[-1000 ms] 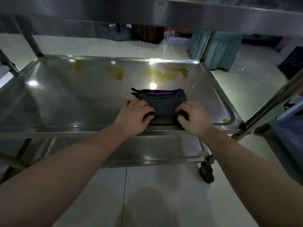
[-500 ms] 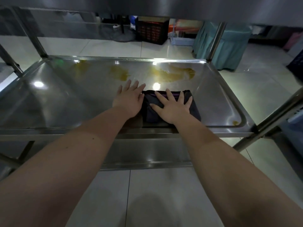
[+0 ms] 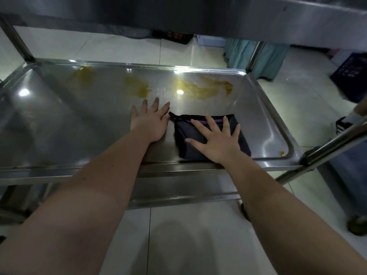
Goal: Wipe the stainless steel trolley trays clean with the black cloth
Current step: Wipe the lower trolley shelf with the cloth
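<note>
My right hand [image 3: 216,140] lies flat with fingers spread on the folded black cloth [image 3: 210,135], pinning it to the floor of the middle trolley tray [image 3: 59,124] near the front right; nothing is pinched, only pressed. My left hand [image 3: 150,121] is flat and spread on the bare steel just beside the cloth's knotted corner, gripping nothing. The yellow stains [image 3: 202,88] sit well apart from the cloth, along the far side of the tray, and a small yellow drop [image 3: 282,153] lies in the near right corner. I think the main risk is smearing: if I push the cloth through that film with light, uneven pressure, I spread it across clean steel instead of lifting it. With only a flat palm on it, the fold may also bunch or slip out from under me on this slick surface. The trolley stands on casters [image 3: 245,212], so a hard forward stroke could roll it away; my left hand braced on the tray should help. The upper shelf [image 3: 198,14] hangs low overhead, and I could knock my head reaching deep. The corner drop is easy to miss.
</note>
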Demonstrator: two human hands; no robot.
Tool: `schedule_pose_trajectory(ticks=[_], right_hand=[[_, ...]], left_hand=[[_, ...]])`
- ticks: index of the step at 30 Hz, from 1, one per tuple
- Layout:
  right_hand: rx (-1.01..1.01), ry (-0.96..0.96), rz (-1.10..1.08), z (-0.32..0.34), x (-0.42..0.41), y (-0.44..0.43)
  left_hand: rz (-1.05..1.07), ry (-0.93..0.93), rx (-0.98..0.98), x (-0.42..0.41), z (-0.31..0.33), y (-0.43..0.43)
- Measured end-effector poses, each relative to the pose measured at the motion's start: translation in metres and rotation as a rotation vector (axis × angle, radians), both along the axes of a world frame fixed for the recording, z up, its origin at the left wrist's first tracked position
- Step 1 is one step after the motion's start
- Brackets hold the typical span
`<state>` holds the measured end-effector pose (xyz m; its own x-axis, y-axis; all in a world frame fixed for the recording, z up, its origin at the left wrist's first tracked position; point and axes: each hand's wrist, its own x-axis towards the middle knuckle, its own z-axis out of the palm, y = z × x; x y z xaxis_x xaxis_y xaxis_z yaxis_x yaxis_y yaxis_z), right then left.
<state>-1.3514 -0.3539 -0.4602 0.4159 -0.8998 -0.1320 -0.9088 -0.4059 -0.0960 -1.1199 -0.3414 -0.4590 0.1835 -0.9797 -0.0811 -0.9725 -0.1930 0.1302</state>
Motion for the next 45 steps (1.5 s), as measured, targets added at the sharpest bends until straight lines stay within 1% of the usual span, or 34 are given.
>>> schedule_pose_trajectory(ticks=[2, 5, 7, 9, 13, 15, 17, 19, 23, 26, 30, 32, 34, 38, 41, 45], right_hand=[[-0.001, -0.012, -0.036, 0.001, -0.039, -0.011], [0.062, 0.014, -0.177, 0.009, -0.095, -0.026], [0.079, 0.037, -0.232, 0.012, -0.101, -0.027], [0.071, 0.038, -0.228, 0.011, -0.074, -0.021], [0.050, 0.043, -0.055, 0.005, 0.011, 0.009], [0.038, 0.043, -0.011, 0.003, 0.029, 0.020], [0.008, 0.013, 0.006, 0.001, 0.014, 0.018], [-0.008, -0.020, -0.009, 0.003, -0.020, 0.008], [0.043, 0.021, -0.133, 0.009, -0.075, -0.012], [0.047, 0.055, -0.132, 0.010, -0.078, -0.014], [0.068, 0.058, -0.115, 0.012, -0.075, -0.015], [0.066, 0.061, -0.107, 0.010, -0.080, -0.016], [0.043, 0.061, -0.104, 0.006, -0.097, -0.018], [0.065, 0.068, -0.213, 0.012, -0.137, -0.027], [0.073, 0.076, -0.189, 0.009, -0.117, -0.022], [-0.028, 0.021, -0.007, -0.005, -0.047, -0.018]], left_hand=[[-0.005, -0.005, 0.004, 0.001, 0.000, -0.002], [-0.004, -0.008, 0.005, -0.001, -0.001, -0.004], [0.009, -0.013, 0.008, -0.003, -0.002, -0.004], [0.022, -0.024, 0.012, -0.005, -0.003, -0.004], [0.030, -0.010, -0.002, -0.005, -0.002, -0.004], [0.024, 0.008, -0.010, -0.002, -0.001, -0.003], [0.011, 0.013, -0.010, 0.000, -0.001, -0.001], [0.007, 0.012, -0.009, 0.001, 0.000, 0.001], [0.004, 0.001, 0.010, -0.003, 0.002, 0.003], [0.010, -0.018, 0.026, -0.006, 0.007, -0.001], [-0.064, -0.034, -0.039, -0.022, 0.021, -0.019], [-0.072, -0.050, -0.020, -0.026, 0.019, -0.024], [-0.029, -0.063, 0.016, -0.022, 0.011, -0.024], [0.009, -0.048, 0.029, -0.014, 0.001, -0.026], [0.023, -0.069, 0.030, -0.017, -0.002, -0.029], [0.027, -0.060, 0.021, -0.013, -0.004, -0.028]])
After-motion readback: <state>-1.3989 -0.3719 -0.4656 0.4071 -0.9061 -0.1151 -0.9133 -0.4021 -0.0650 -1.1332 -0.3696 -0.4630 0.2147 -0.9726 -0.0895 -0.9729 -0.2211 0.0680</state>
